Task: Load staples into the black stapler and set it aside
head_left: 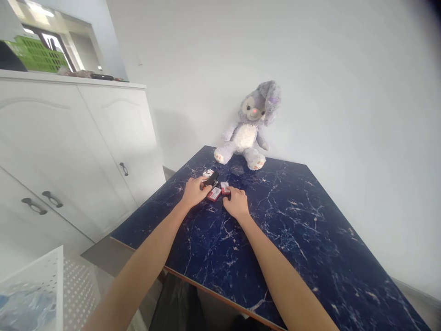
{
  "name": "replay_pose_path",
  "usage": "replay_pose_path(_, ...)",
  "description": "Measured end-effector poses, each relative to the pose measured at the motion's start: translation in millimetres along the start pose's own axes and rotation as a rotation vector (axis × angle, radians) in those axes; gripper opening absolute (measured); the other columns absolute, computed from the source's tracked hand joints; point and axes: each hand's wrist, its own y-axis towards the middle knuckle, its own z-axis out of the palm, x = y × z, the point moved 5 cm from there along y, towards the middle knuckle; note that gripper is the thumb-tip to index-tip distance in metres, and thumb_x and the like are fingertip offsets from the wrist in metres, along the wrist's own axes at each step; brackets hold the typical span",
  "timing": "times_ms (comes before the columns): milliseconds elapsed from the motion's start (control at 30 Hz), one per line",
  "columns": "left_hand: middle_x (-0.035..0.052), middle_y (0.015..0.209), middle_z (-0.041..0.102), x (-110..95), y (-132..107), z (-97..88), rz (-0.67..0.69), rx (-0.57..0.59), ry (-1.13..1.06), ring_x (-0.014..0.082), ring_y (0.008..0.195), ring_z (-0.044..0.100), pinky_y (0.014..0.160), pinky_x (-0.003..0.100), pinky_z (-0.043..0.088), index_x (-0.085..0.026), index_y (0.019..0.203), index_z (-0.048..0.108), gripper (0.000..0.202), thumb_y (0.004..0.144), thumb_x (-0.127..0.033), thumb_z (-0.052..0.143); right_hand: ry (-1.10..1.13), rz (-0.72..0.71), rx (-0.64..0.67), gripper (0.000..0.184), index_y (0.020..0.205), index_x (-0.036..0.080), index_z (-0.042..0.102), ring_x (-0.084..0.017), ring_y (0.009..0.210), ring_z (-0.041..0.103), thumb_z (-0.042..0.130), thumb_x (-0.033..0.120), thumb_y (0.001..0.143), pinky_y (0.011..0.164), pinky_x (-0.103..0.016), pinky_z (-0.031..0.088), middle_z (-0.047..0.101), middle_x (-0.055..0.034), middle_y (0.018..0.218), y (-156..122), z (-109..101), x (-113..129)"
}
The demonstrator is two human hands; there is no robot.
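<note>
Both my arms reach out over a dark blue marble table [292, 230]. My left hand [195, 191] is closed around a small black object [211, 179], held just above the table. My right hand [236, 202] lies curled on the tabletop, its fingers touching a small red and white box [225, 187]. A second red and white box [214, 194] lies between the two hands. A third small box [207, 173] sits just beyond the black object.
A grey plush rabbit [250, 126] sits at the table's far edge against the white wall. White cabinets [69, 151] stand to the left, with a green crate [36, 55] on top. A white perforated bin [37, 289] is at the lower left.
</note>
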Motion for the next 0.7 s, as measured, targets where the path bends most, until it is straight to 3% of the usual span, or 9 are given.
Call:
replay_pose_path(100, 0.0081, 0.117, 0.073, 6, 0, -1.0, -0.071, -0.028, 0.045, 0.0295, 0.114, 0.060, 0.103, 0.042, 0.041, -0.023, 0.120, 0.069, 0.035, 0.096, -0.039, 0.051, 0.044, -0.064, 0.067, 0.054, 0.134, 0.018, 0.059, -0.032, 0.116, 0.056, 0.058, 0.020, 0.080, 0.100, -0.041, 0.042, 0.069, -0.0133, 0.120, -1, 1, 6)
replay_pose_path(200, 0.0077, 0.130, 0.068, 15, 1, 0.4, -0.136, 0.019, 0.094, 0.0294, 0.125, 0.055, 0.107, 0.043, 0.038, -0.023, 0.118, 0.071, 0.040, 0.101, -0.041, 0.039, 0.046, -0.073, 0.080, 0.052, 0.132, 0.018, 0.060, -0.032, 0.116, 0.056, 0.059, 0.021, 0.080, 0.100, -0.041, 0.042, 0.069, -0.0134, 0.120, -1, 0, 9)
replay_pose_path(400, 0.0142, 0.111, 0.072, 18, 2, 1.3, -0.142, 0.090, 0.099, 0.0319, 0.110, 0.062, 0.099, 0.046, 0.042, -0.020, 0.103, 0.075, 0.052, 0.103, -0.045, 0.030, 0.180, -0.135, 0.087, 0.044, 0.121, 0.018, 0.063, -0.025, 0.099, 0.060, 0.056, 0.013, 0.077, 0.095, -0.036, 0.045, 0.072, -0.0067, 0.100, -1, 0, 12)
replay_pose_path(533, 0.0084, 0.127, 0.069, 11, -1, 4.5, -0.094, 0.137, 0.039, 0.0308, 0.119, 0.058, 0.105, 0.045, 0.039, -0.024, 0.113, 0.073, 0.047, 0.103, -0.045, 0.032, 0.189, -0.183, 0.014, 0.053, 0.125, 0.016, 0.061, -0.026, 0.110, 0.057, 0.055, 0.009, 0.073, 0.102, -0.038, 0.043, 0.066, -0.0117, 0.118, -2, 0, 13)
replay_pose_path(700, 0.0033, 0.122, 0.073, 7, 6, 9.5, -0.056, 0.172, -0.066, 0.0264, 0.115, 0.062, 0.105, 0.039, 0.040, -0.027, 0.111, 0.074, 0.042, 0.099, -0.050, 0.042, 0.256, -0.193, 0.055, 0.057, 0.129, 0.016, 0.059, -0.027, 0.120, 0.054, 0.053, 0.009, 0.073, 0.108, -0.042, 0.040, 0.062, -0.0128, 0.128, 1, 6, 11)
